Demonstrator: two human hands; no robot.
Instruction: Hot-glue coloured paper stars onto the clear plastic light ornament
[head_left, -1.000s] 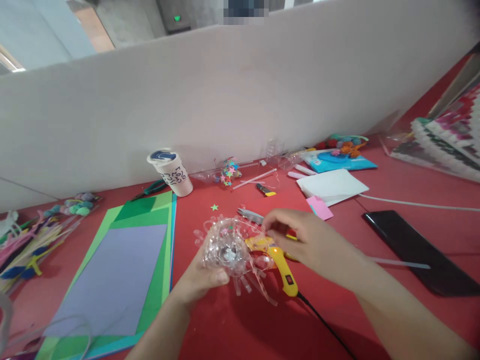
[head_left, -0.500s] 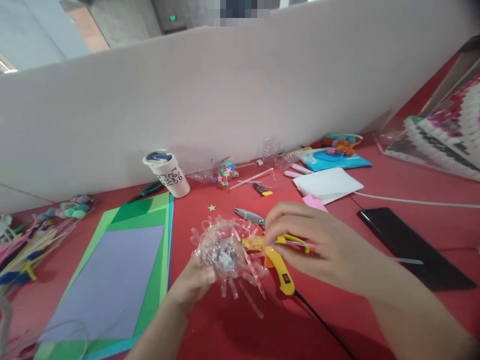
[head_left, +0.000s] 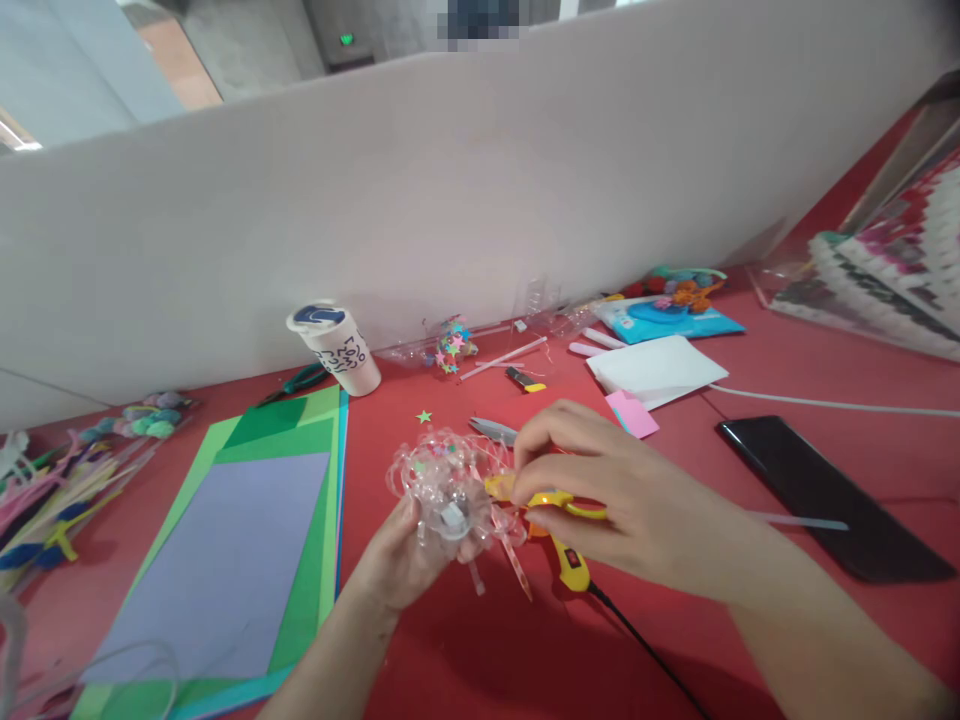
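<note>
Head view: left hand fingers clamp plastic flower; right hand fingers seemingly pinch its edge.

A single head-worn view looks forward and down, close above the left hand and right hand at lower centre. Beyond the hands it faces a white partition; the red table spreads to either side of them.

A paper cup stands beside green sheets; black phone well apart.
</note>
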